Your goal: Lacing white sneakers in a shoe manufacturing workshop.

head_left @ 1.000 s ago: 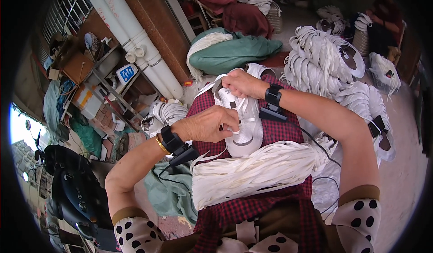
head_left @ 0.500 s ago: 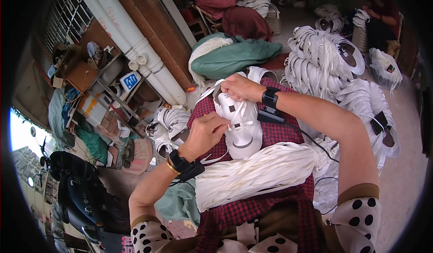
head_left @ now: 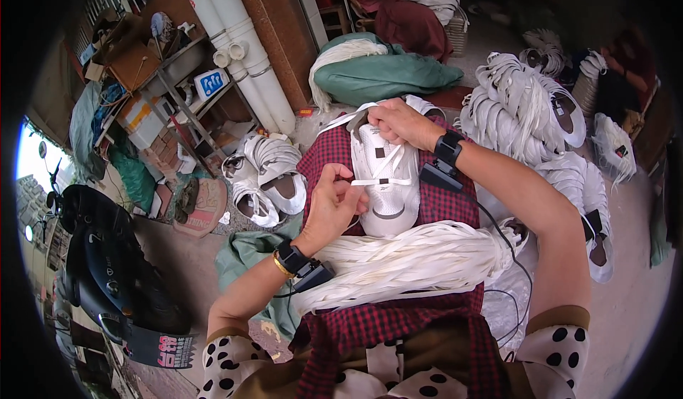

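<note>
A white mesh shoe upper [head_left: 388, 217] lies on my lap over a red-and-black checked apron [head_left: 327, 150], toe toward me. White shoelace [head_left: 386, 181] crosses its lower eyelets, with a diagonal strand above. My left hand [head_left: 331, 203] is beside the upper's left edge, thumb and forefinger pinched on the lace's end. My right hand [head_left: 405, 123] is closed at the upper's far end, gripping near the top eyelets; its fingers hide exactly what is pinched. A loose lace trails left from there. Across my lap, nearer me, lies a thick bundle of white laces [head_left: 405, 271].
Stacked white shoe uppers [head_left: 505, 107] stand to the right, with more uppers [head_left: 267, 175] on the floor at left. A green sack [head_left: 391, 71] lies ahead. Two people sit farther back. A scooter [head_left: 107, 278], a cluttered shelf [head_left: 171, 79] and white pipes [head_left: 245, 57] are at left.
The view has shifted, so surroundings sit differently. My left hand has drawn slightly away from the upper, and the lace now stretches level toward it. My right hand stays at the far end.
</note>
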The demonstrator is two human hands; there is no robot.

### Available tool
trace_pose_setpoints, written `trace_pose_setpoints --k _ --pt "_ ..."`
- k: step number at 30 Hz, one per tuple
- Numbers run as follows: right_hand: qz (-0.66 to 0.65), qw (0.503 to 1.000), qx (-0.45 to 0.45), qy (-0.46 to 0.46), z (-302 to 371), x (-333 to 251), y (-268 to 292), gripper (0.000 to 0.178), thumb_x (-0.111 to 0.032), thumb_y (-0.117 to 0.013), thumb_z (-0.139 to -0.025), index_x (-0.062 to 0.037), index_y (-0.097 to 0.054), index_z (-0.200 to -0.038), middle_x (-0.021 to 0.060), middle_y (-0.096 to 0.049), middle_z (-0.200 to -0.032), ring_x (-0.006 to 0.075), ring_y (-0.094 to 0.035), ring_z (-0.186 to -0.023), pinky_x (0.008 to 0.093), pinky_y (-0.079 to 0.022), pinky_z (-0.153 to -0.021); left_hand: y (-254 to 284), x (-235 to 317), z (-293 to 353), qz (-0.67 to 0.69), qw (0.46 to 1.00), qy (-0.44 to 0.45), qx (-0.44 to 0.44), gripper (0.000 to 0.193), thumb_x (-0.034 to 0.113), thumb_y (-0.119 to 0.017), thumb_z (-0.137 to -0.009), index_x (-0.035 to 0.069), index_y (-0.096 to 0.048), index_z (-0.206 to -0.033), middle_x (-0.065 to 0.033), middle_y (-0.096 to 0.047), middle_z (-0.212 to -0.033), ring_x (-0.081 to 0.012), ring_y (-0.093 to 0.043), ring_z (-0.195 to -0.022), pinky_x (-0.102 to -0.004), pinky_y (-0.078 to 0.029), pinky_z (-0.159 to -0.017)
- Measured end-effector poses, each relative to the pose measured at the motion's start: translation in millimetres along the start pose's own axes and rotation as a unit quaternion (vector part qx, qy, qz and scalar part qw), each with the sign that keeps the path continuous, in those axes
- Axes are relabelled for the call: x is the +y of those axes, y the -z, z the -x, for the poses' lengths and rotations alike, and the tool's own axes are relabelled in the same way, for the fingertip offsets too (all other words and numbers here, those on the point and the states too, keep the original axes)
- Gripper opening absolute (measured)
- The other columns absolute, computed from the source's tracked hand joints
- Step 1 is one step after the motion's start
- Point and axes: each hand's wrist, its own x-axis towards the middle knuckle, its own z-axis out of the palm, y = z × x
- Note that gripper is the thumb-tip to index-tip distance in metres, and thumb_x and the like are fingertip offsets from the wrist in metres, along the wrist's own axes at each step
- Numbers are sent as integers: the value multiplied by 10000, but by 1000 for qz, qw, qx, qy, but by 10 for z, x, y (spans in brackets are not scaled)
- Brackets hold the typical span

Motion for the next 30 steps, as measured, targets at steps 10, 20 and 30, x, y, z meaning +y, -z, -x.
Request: trace_pose_setpoints --k 10,20,30 --pt "94 994 -17 -57 -138 -71 84 279 -228 -468 -943 -13 -536 -781 23 -436 -562 132 -377 -456 312 -288 -420 -116 291 362 -305 922 -225 -75 158 36 -712 -842 -19 -660 -982 -137 -625 -920 -273 -667 -755 -351 -542 -647" --pt "470 805 111 345 -507 -870 218 403 -304 -440 -894 67 -571 -808 234 -545 -664 365 -560 -619 433 -451 -640 -92 130 112 -221 947 -184 -146 153 55 -698 -848 -24 -675 -977 -142 -667 -796 -241 -668 -666 -342 -523 -588" --pt "270 955 29 117 46 32 238 315 -275 -449 -978 -24 -537 -809 -1 -509 -665 83 -471 -605 253 -406 -561 -7 235 -254 -240 960 -130 -63 141 38 -652 -818 24 -605 -949 -77 -578 -586 -182 -569 -484 -347 -440 -489"
